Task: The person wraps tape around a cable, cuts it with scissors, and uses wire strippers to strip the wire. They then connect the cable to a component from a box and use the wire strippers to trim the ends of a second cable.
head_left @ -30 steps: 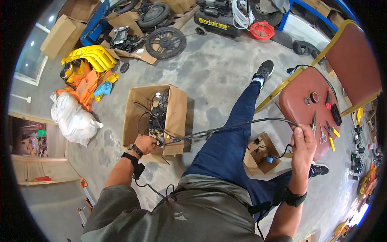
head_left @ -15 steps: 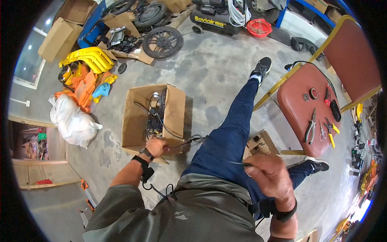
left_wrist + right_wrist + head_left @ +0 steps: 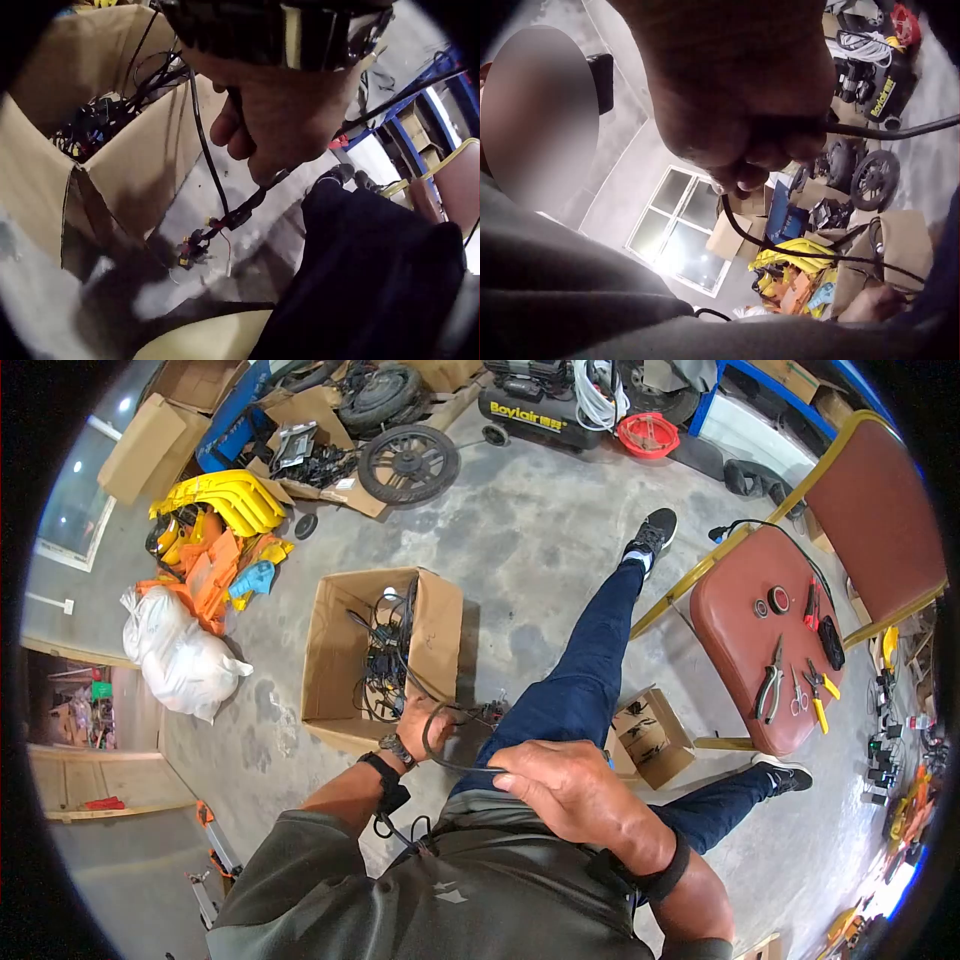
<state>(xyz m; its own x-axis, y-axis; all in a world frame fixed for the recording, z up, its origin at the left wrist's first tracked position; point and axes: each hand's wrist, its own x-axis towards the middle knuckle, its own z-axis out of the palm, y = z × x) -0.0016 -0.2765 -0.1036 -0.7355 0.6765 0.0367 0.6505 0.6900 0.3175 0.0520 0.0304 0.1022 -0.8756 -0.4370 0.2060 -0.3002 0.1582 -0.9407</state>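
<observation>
My right hand (image 3: 575,790) grips a black cable (image 3: 465,767) in front of my lap. In the right wrist view its fingers curl round the cable (image 3: 900,135), which leaves the fist on both sides. My left hand (image 3: 425,730) is at the near right corner of a cardboard box (image 3: 440,640) and holds the same wiring harness. Beneath that hand, in the left wrist view, a bundled end with small connectors (image 3: 196,251) and thin loose wires hangs outside the box. More tangled black wiring (image 3: 385,660) lies inside the box.
To the right, a red-brown chair (image 3: 725,625) carries pliers (image 3: 770,690), scissors (image 3: 799,695), a yellow-handled tool (image 3: 822,705) and tape rolls. A smaller box (image 3: 680,762) with black bits stands by my leg. A white bag (image 3: 180,650) lies left; a compressor (image 3: 535,415) stands ahead.
My right hand has come from beside the chair leftward to my lap, and the stretched cable is now a slack loop. My left hand has shifted slightly right along the box edge, still holding the harness.
</observation>
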